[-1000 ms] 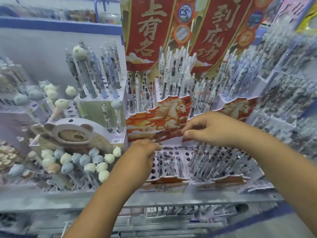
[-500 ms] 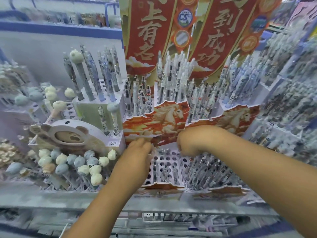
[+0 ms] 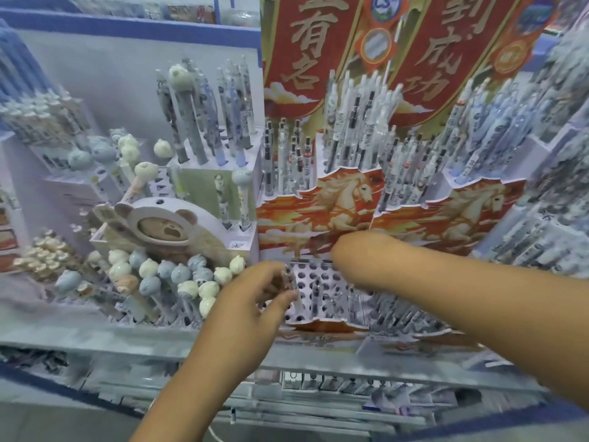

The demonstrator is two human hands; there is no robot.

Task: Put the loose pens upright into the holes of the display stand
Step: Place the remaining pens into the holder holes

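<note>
Now the left hand (image 3: 255,301) pinches a clear pen (image 3: 290,283) between thumb and fingertips, nearly upright over the left edge of the display stand (image 3: 314,279), whose lowest tier shows many unfilled holes. Just beside it, the right hand (image 3: 353,256) reaches into that tier's back edge, knuckles toward the camera; whether its fingers grip anything cannot be told.

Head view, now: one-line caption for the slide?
Left hand pinches a pen above the holed display stand; right hand reaches in beside it.
</note>
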